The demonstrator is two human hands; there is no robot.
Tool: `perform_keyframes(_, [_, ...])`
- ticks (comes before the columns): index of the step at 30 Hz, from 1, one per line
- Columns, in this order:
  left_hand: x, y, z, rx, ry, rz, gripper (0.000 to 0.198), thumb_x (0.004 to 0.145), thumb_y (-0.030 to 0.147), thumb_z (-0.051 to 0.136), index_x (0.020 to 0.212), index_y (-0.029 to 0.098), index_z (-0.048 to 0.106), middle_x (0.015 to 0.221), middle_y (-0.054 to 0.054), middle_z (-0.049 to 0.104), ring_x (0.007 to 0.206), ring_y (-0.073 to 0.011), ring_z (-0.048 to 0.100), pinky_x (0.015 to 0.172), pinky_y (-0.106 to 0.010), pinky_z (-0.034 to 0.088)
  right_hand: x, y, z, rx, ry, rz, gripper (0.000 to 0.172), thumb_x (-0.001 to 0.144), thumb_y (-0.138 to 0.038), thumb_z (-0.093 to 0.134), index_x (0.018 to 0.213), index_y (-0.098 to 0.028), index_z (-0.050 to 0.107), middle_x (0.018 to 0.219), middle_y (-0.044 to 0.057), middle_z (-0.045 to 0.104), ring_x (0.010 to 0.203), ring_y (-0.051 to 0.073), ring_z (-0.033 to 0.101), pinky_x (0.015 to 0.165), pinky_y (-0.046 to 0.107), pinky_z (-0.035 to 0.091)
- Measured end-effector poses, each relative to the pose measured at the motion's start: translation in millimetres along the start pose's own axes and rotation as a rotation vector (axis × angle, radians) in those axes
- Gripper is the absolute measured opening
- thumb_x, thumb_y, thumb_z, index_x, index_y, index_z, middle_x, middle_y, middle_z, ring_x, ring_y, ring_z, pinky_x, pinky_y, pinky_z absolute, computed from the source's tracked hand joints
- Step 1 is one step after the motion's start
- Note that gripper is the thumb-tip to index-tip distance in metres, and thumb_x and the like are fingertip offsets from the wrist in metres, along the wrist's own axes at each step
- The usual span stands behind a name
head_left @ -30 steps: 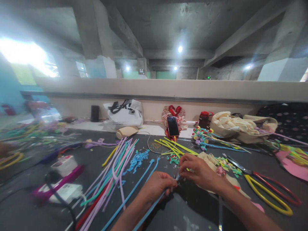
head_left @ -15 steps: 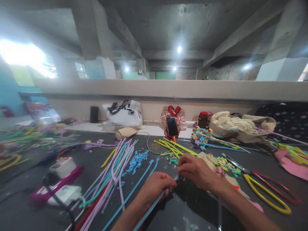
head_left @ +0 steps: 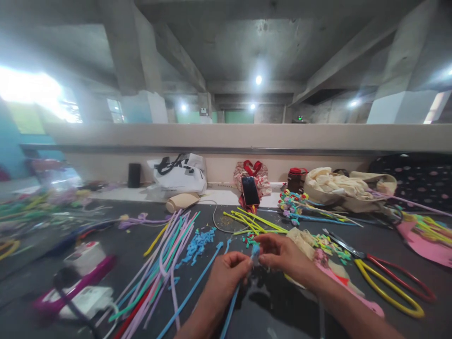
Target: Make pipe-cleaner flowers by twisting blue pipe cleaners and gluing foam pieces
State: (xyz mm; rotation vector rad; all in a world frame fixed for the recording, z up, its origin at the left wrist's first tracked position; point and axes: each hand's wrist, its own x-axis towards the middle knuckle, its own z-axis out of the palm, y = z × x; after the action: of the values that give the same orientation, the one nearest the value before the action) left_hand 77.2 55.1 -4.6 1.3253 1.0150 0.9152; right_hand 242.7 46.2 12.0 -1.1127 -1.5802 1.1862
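Observation:
My left hand pinches a blue pipe cleaner near its upper end, with the stem trailing down toward the bottom edge. Just to the right, the fingers of my right hand close around the fuzzy blue tip, partly hidden between the two hands. Another blue pipe cleaner with a knobbed end lies left of my left hand. Beyond my hands are a small heap of red and green bits and several yellow pipe cleaners.
Short blue pieces lie left of centre, beside a bundle of long coloured pipe cleaners. Large scissors rest at the right. A phone leans at the back. Purple-edged power strip at left.
Both hands have shifted slightly left, and the blue tip now shows more between them. The held stem hangs more steeply. The whole view has moved a little.

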Motion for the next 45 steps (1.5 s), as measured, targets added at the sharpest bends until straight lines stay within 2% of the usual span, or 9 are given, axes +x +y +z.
perform_keyframes(4, [-5,5,2.2,0.194,0.049,0.155,0.026,0.063,0.038,0.058,0.061,0.013,0.062,0.048,0.002,0.052,0.048,-0.0086,0.044,0.049,-0.02,0.033,-2,3,8,0.072,0.012,-0.034,0.042,0.061,-0.027,0.068,0.099,-0.017,0.054,0.07,-0.003,0.052,0.055,0.008,0.047,0.045,0.018,0.037])
perform_keyframes(10, [-6,0,1.3,0.32,0.031,0.208,0.026,0.068,0.037,0.053,0.064,0.014,0.064,0.054,0.001,0.055,0.053,-0.0108,0.047,0.052,-0.02,0.035,-4,-3,7,0.032,-0.006,-0.086,0.03,0.064,-0.026,0.065,0.091,-0.017,0.058,0.058,-0.007,0.042,0.048,0.006,0.039,0.042,0.016,0.035])
perform_keyframes(16, [-8,3,2.4,0.283,0.013,0.189,0.029,0.067,0.04,0.054,0.064,0.013,0.064,0.052,0.001,0.054,0.051,-0.0106,0.046,0.05,-0.02,0.034,-5,-4,7,0.029,-0.024,-0.103,0.024,0.066,-0.028,0.063,0.088,-0.018,0.059,0.058,-0.006,0.043,0.048,0.006,0.039,0.042,0.016,0.035])
perform_keyframes(21, [-8,6,3.2,0.188,0.017,0.164,0.03,0.064,0.041,0.057,0.061,0.012,0.062,0.047,0.002,0.05,0.047,-0.0094,0.043,0.048,-0.02,0.032,-5,-4,5,0.004,-0.015,-0.13,0.034,0.065,-0.025,0.064,0.098,-0.02,0.058,0.06,-0.005,0.049,0.047,0.006,0.043,0.041,0.016,0.035])
perform_keyframes(25, [-10,9,4.4,0.156,0.011,0.149,0.03,0.064,0.042,0.057,0.06,0.012,0.061,0.045,0.003,0.048,0.046,-0.0084,0.041,0.048,-0.02,0.03,-5,-5,4,0.039,-0.024,-0.128,0.025,0.066,-0.026,0.063,0.09,-0.018,0.061,0.068,-0.003,0.054,0.048,0.006,0.045,0.041,0.016,0.038])
perform_keyframes(29, [-11,11,5.2,0.145,0.014,0.127,0.032,0.061,0.044,0.058,0.058,0.012,0.062,0.045,0.003,0.049,0.047,-0.0084,0.041,0.048,-0.02,0.03,-5,-7,5,0.059,-0.002,-0.111,0.02,0.066,-0.027,0.063,0.082,-0.016,0.06,0.06,-0.004,0.054,0.049,0.007,0.048,0.042,0.017,0.039])
perform_keyframes(38, [-9,8,4.4,0.146,0.011,0.142,0.031,0.062,0.043,0.057,0.059,0.012,0.062,0.046,0.003,0.05,0.046,-0.0088,0.042,0.048,-0.02,0.031,-5,-4,9,0.144,-0.021,-0.099,0.017,0.067,-0.027,0.062,0.08,-0.016,0.057,0.06,-0.004,0.054,0.051,0.008,0.05,0.045,0.019,0.043])
perform_keyframes(40, [-8,8,3.2,0.152,0.014,0.127,0.029,0.061,0.041,0.058,0.06,0.012,0.062,0.046,0.002,0.05,0.047,-0.0091,0.042,0.048,-0.02,0.031,-5,-4,8,0.161,-0.032,-0.098,0.024,0.066,-0.025,0.064,0.087,-0.016,0.057,0.065,-0.004,0.053,0.052,0.007,0.048,0.046,0.018,0.042])
perform_keyframes(45, [-3,5,0.2,0.151,0.069,0.16,0.023,0.06,0.036,0.06,0.059,0.014,0.063,0.045,0.003,0.05,0.047,-0.0091,0.043,0.05,-0.02,0.034,-3,-2,4,0.202,-0.061,-0.094,0.058,0.055,-0.024,0.072,0.108,-0.023,0.049,0.084,-0.001,0.052,0.057,0.007,0.05,0.043,0.017,0.042])
